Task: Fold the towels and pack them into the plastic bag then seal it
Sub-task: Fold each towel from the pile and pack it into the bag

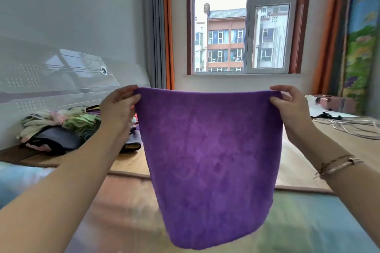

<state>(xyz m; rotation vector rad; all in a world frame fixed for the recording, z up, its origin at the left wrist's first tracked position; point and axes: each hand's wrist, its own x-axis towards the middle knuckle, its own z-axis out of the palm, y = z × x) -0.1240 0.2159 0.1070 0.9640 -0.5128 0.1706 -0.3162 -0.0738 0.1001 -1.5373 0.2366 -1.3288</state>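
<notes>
purple towel held up by its top corners, ready for the first fold.

head view: the left hand (118, 107) and right hand (287, 104) each pinch a top corner of the purple towel (205, 160), which hangs flat in the air above the bed (304, 170). a good fold likely means keeping the top edge taut and bringing the corners together evenly. open mat lies below and to the right; a clothes pile (61, 127) crowds the far left edge and cables (349, 125) the far right. no plastic bag is clearly visible.
</notes>
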